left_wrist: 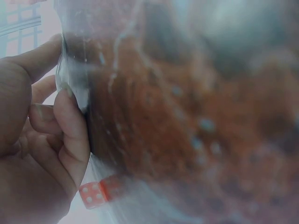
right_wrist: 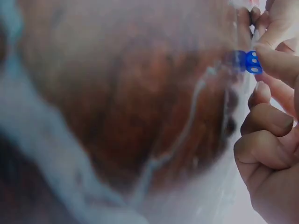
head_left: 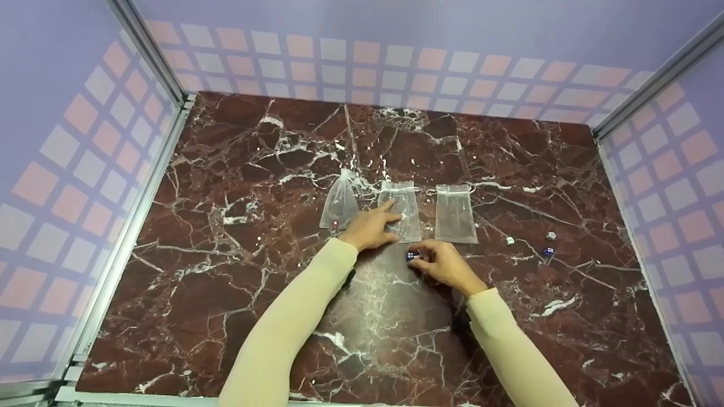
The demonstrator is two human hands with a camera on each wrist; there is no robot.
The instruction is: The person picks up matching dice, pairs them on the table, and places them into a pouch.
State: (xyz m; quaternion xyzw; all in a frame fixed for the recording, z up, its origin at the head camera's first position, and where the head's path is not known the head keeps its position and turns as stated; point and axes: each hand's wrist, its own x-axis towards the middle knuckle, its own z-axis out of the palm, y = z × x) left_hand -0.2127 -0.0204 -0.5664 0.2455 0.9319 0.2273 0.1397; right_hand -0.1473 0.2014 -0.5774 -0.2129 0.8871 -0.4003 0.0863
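My right hand (head_left: 447, 264) pinches a blue die (head_left: 411, 256) with white dots between thumb and fingertip, just below the middle sheer white pouch (head_left: 408, 230). In the right wrist view the same blue die (right_wrist: 253, 62) sits low over the glossy tabletop, its other fingers curled beneath. My left hand (head_left: 370, 227) rests spread over the middle pouch, fingertips on its mesh. To the left stands out a gathered pouch (head_left: 341, 198) with a red die (head_left: 335, 224) at its lower edge; the left wrist view shows that red die (left_wrist: 92, 195) below the hand.
A third flat pouch (head_left: 456, 217) lies right of the middle one. Further right are a small white die (head_left: 510, 240), a pale many-sided die (head_left: 551, 235) and another blue die (head_left: 548, 251). Tiled-pattern walls (head_left: 362, 56) enclose the dark red marbled table (head_left: 226, 316).
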